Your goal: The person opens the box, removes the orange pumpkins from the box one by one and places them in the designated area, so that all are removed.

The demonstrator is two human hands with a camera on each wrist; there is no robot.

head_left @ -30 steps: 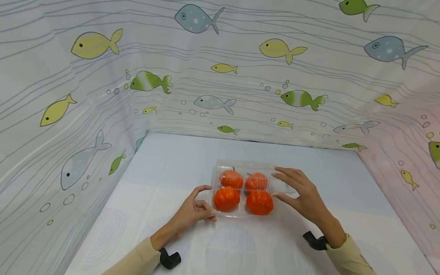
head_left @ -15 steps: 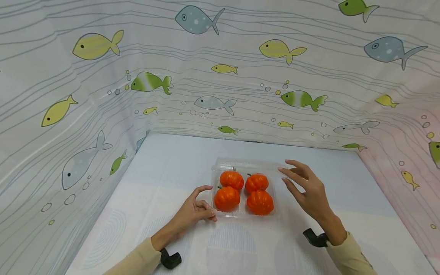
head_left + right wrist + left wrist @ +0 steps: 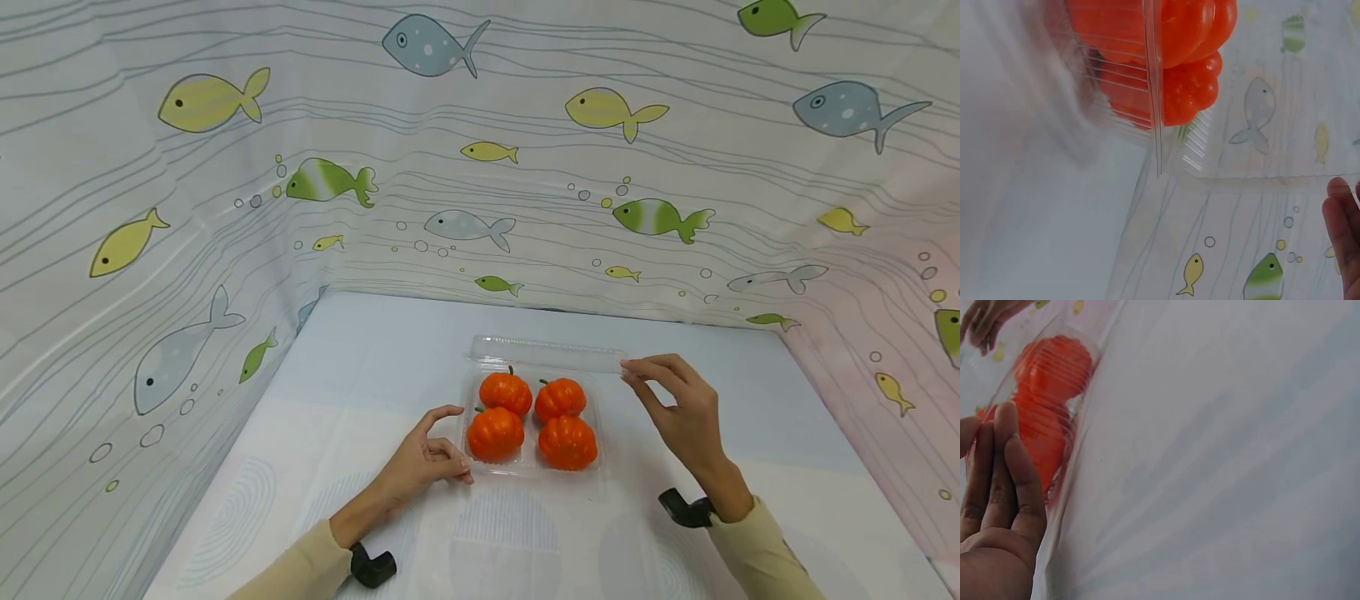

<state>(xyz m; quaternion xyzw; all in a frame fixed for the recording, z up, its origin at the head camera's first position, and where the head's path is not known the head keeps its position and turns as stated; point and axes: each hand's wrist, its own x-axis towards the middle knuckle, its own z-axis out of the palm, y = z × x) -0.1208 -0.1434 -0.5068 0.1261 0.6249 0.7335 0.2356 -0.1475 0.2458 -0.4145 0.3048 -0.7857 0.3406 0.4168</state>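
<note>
A clear box (image 3: 528,472) lies on the pale table (image 3: 795,408), between the two hands. Inside the box are four orange pumpkins (image 3: 567,443), two at the far side and two at the near side. The lid (image 3: 551,354) is raised along the far side of the box and leans at an angle, so it does not cover the pumpkins.

The right hand (image 3: 686,408) pinches the right corner of the lid between the thumb and the forefinger. The left hand (image 3: 412,458) is at the left side of the box, near its front corner. Its fingers are softly bent, with the forefinger apart from the thumb; whether they touch the box, I cannot tell.

Both arms wear cream sleeves (image 3: 765,554), and a black mount (image 3: 372,567) sits at each wrist. Behind the table hangs a white cloth (image 3: 540,183) with yellow, green and blue-grey fish printed on it.
</note>
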